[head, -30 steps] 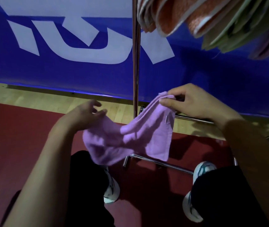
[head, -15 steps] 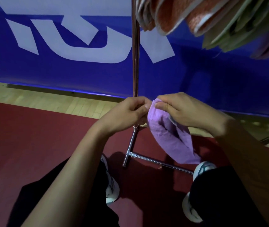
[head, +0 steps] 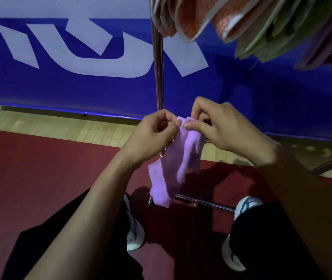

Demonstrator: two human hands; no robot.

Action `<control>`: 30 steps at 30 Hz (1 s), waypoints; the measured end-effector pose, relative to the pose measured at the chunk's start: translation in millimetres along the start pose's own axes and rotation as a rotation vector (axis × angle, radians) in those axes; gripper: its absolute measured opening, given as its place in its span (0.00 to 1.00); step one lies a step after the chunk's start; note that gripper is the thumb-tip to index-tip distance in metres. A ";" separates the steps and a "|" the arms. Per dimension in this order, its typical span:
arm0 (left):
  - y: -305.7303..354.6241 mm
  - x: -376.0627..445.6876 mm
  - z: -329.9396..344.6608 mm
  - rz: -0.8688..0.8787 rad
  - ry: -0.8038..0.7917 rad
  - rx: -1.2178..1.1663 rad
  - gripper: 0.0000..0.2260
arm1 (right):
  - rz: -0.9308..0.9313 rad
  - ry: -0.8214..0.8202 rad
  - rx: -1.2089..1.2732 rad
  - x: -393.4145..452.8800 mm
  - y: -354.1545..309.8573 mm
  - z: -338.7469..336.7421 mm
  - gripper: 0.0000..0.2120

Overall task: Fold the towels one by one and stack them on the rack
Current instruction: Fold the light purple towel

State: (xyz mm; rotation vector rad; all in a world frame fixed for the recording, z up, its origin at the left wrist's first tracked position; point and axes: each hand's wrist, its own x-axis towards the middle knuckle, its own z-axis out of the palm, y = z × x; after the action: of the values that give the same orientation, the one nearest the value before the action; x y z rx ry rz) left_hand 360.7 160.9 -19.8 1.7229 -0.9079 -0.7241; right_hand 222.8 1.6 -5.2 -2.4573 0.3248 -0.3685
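Two hands pinch one purple towel (head: 178,158)

Left hand (head: 157,134) and right hand (head: 219,128) pinch its top edge — it hangs toward 6 o'clock.

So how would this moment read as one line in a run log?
step: folding | left hand: pinching purple towel top edge | right hand: pinching same edge | towel: hanging, not yet on rack

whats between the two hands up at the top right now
In the head view, only the top edge of the small lilac cloth towel, pinched by the left hand and right hand.
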 end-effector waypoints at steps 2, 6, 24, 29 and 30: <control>0.2 1.1 -0.3 -0.012 0.032 -0.043 0.11 | 0.000 0.020 0.016 0.1 -2.0 1.1 0.13; 1.2 0.1 0.1 0.018 -0.017 -0.030 0.07 | -0.019 -0.015 0.085 0.8 -1.0 4.8 0.11; 0.4 -6.4 -0.9 0.144 -0.097 0.127 0.12 | 0.110 -0.001 0.085 2.0 -1.4 1.5 0.12; -2.1 -4.4 -2.3 0.173 -0.067 0.163 0.12 | 0.179 -0.108 0.280 3.9 1.0 8.4 0.14; -0.1 -5.0 -4.7 0.195 -0.073 0.141 0.11 | 0.202 -0.148 0.328 4.3 2.3 8.7 0.17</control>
State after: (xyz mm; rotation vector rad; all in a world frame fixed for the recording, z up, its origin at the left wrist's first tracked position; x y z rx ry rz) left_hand 361.9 167.5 -18.2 1.7096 -1.1845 -0.6085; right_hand 229.3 3.3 -12.4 -2.0950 0.4099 -0.1392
